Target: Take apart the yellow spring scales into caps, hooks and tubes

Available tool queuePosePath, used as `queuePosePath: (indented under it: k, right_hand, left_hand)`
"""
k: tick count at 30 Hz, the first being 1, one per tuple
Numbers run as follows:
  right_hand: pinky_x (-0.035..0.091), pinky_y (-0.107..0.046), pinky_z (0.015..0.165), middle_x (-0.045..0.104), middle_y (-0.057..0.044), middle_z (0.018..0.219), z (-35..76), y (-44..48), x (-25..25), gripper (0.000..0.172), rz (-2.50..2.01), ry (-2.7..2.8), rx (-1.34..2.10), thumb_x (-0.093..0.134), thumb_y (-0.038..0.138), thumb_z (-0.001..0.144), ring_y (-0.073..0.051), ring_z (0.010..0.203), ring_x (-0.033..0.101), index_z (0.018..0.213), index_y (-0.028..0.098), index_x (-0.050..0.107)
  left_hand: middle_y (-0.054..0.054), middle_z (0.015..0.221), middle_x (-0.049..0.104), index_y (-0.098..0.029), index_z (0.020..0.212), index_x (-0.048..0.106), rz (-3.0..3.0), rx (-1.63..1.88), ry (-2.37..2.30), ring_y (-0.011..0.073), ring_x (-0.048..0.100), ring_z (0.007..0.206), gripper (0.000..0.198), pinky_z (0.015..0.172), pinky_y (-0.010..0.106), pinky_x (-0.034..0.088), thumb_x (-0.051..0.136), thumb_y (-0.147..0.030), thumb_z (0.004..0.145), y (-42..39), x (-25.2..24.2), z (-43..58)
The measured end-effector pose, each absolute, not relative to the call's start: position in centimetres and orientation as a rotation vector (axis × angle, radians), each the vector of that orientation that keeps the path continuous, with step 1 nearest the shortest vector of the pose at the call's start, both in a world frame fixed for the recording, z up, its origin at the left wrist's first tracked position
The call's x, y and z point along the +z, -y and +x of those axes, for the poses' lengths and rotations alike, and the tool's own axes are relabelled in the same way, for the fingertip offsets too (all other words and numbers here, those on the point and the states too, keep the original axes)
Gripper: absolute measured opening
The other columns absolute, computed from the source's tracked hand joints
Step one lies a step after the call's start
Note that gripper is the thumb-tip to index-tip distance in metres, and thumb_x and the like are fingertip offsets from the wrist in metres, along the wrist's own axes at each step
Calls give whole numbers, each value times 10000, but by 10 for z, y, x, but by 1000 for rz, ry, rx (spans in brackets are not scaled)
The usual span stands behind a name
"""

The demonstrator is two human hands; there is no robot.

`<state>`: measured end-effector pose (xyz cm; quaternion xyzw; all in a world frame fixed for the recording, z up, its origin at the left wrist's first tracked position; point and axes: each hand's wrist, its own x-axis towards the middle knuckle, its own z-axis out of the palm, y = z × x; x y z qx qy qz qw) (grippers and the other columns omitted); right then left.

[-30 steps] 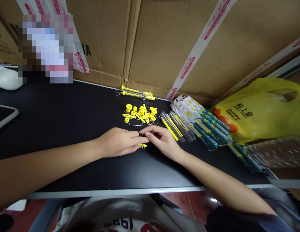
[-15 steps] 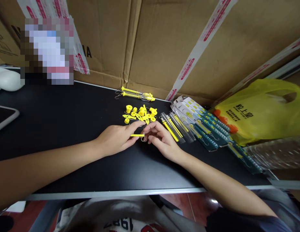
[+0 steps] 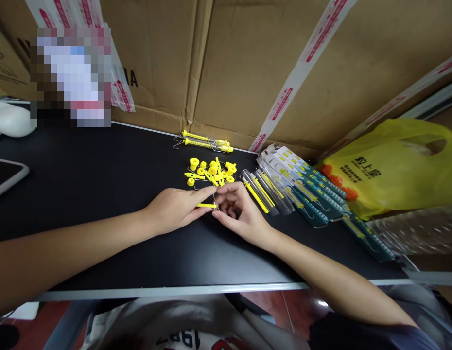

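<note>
My left hand (image 3: 178, 208) is closed around a thin yellow rod (image 3: 206, 205), whose end pokes out toward the right. At that end, my right hand (image 3: 242, 206) pinches a bent metal wire hook (image 3: 216, 204) between thumb and forefinger, its other fingers curled in. Whether the hook is fastened to the rod I cannot tell. Just beyond my fingertips lies a heap of small yellow plastic parts (image 3: 212, 171), with caps, slotted pieces and wires mixed together. To the right of my right hand rest clear tubes with yellow rods (image 3: 260, 192) beside or inside them.
Two assembled spring scales (image 3: 206, 141) lie at the back against a cardboard box (image 3: 240, 63). Packaged spring scales (image 3: 302, 187) and a yellow plastic bag (image 3: 390, 165) occupy the right. At the far left are a phone (image 3: 7, 177) and a white rounded object (image 3: 14, 121).
My right thumb has moved up and left, closing against the forefinger on the wire hook. The hook has turned at the rod's end. My left hand has barely shifted.
</note>
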<state>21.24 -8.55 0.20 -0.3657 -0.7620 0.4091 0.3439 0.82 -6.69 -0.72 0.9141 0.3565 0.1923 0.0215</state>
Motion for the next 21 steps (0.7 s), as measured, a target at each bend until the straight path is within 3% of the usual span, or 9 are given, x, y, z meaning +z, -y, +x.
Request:
queuePosePath:
  k: [3, 6, 10, 14, 21]
  right_hand:
    - [346, -185, 483, 527, 55, 761, 213, 85, 2, 347, -1000, 1908, 1125, 612, 277, 821, -62, 528, 433, 1030, 239, 338]
    - [379, -200, 524, 518, 52, 649, 214, 84, 3, 197, -1050, 1952, 1236, 551, 356, 865, -73, 538, 473, 885, 197, 435]
    - [384, -201, 519, 518, 48, 550, 213, 84, 4, 276, -1104, 2004, 1307, 498, 425, 887, -68, 481, 454, 780, 170, 504]
    - [384, -197, 507, 518, 56, 532, 212, 88, 4, 272, -1091, 1997, 1309, 507, 423, 884, -61, 456, 437, 767, 181, 464]
    - [346, -170, 441, 494, 75, 515, 211, 93, 3, 248, -1060, 1997, 1367, 503, 380, 892, -45, 411, 401, 760, 195, 404]
  left_hand:
    - [10, 926, 711, -227, 1348, 362, 2848, 631, -1136, 164, 680, 750, 454, 593, 221, 450, 437, -377, 926, 67, -7, 8]
    - [2, 884, 715, -234, 1358, 349, 2853, 623, -1163, 163, 679, 722, 461, 586, 220, 449, 444, -362, 925, 68, -6, 9]
    - [-3, 846, 716, -229, 1358, 345, 2868, 598, -1176, 155, 678, 691, 459, 570, 210, 450, 447, -338, 924, 70, -5, 10]
    - [1, 782, 712, -204, 1355, 341, 2948, 581, -1153, 150, 672, 631, 447, 519, 196, 440, 433, -296, 928, 72, -7, 11]
    - [28, 860, 714, -189, 1372, 301, 3051, 634, -1028, 153, 682, 671, 446, 542, 207, 478, 386, -218, 935, 73, -12, 11]
